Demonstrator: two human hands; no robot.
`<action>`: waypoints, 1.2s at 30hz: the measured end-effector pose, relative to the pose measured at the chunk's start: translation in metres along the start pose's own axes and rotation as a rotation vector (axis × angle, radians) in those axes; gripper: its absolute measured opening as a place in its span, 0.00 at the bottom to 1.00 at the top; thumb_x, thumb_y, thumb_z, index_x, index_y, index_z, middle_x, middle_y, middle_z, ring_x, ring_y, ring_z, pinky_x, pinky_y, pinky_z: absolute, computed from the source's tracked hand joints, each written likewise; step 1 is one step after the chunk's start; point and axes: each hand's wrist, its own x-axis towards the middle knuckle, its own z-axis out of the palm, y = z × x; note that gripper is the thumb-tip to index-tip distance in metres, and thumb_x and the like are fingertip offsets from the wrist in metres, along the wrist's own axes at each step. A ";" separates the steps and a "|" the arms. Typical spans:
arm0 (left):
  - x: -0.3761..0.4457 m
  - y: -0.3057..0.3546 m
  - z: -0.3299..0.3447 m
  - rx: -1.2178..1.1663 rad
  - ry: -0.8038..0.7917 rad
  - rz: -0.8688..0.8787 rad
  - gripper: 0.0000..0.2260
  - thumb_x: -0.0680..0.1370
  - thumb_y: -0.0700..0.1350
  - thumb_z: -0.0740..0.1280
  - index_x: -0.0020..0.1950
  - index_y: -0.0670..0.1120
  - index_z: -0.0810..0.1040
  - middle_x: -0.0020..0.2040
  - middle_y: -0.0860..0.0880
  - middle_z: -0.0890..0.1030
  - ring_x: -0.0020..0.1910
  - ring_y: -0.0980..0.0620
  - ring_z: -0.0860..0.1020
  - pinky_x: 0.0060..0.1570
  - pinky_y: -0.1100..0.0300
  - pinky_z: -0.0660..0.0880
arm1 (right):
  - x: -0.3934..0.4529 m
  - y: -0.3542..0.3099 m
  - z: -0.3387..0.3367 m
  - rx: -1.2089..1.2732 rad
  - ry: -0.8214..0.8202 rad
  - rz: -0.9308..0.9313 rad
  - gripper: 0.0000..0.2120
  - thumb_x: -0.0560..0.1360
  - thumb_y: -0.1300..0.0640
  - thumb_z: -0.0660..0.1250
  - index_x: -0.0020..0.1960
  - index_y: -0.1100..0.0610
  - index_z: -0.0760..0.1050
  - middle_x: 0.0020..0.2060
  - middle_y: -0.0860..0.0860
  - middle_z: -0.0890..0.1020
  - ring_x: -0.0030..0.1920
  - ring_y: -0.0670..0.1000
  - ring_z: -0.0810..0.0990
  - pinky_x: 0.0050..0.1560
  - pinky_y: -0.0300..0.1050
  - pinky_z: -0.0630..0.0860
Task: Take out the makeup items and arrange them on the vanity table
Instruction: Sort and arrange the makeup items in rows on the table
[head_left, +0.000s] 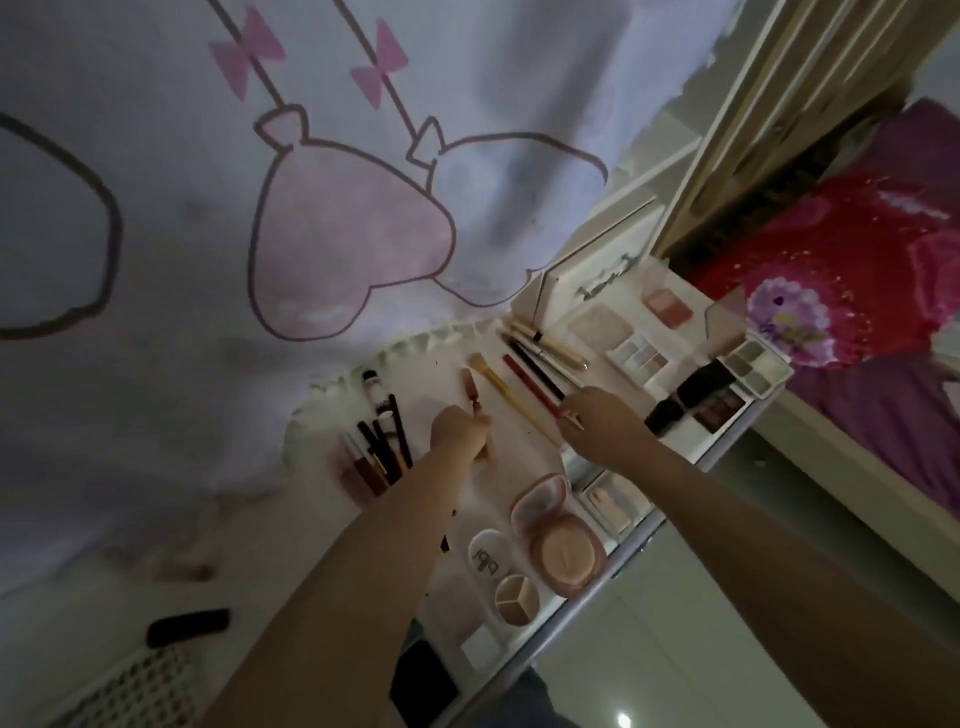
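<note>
**Inspector:** Right hand (605, 426), status?

**Assistant:** Forearm extended over the vanity table (519, 431), fingers curled round the near end of a red pencil (535, 387), a slim, smooth stick. A black pencil (535, 370) lies alongside it; whether the fingers also hold that one cannot be told.

**Inspector:** Left hand (457, 431)?

**Assistant:** Also extended, knuckles up, fingers closed on a small tan tube (474, 392), just left of the red pencil.

**Inspector:** Surroundings, measured from the red pencil?

**Assistant:** Immediately left, a gold-handled brush (511, 397). Farther left, a fan of dark slim brushes (382, 447). Right, rectangular pastel eyeshadow palettes (638, 356) and a glossy black bottle (696, 389). Nearer the person, a round pink open compact (563, 551) with its puff, and a small round three-section palette (517, 597). Beyond, a soft white cloth with pink hearts (343, 244).
</note>
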 end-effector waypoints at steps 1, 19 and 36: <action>0.004 0.000 0.006 0.004 -0.007 -0.010 0.17 0.79 0.49 0.60 0.48 0.35 0.80 0.44 0.41 0.83 0.42 0.45 0.80 0.46 0.59 0.77 | 0.005 0.005 0.001 -0.007 -0.002 -0.009 0.12 0.76 0.60 0.57 0.54 0.64 0.76 0.53 0.61 0.77 0.53 0.59 0.76 0.52 0.46 0.70; -0.045 -0.067 -0.067 0.286 0.364 0.251 0.10 0.79 0.41 0.58 0.53 0.37 0.76 0.51 0.40 0.78 0.50 0.44 0.75 0.47 0.58 0.69 | 0.054 -0.067 0.059 -0.150 -0.424 -0.213 0.16 0.76 0.54 0.61 0.59 0.62 0.72 0.59 0.57 0.76 0.60 0.55 0.73 0.57 0.44 0.69; -0.097 -0.107 -0.112 0.307 0.294 0.391 0.13 0.78 0.41 0.60 0.62 0.40 0.71 0.57 0.41 0.75 0.53 0.46 0.74 0.49 0.59 0.70 | 0.023 -0.122 0.054 0.259 -0.166 -0.063 0.08 0.74 0.58 0.65 0.45 0.60 0.67 0.35 0.53 0.76 0.30 0.48 0.73 0.28 0.37 0.68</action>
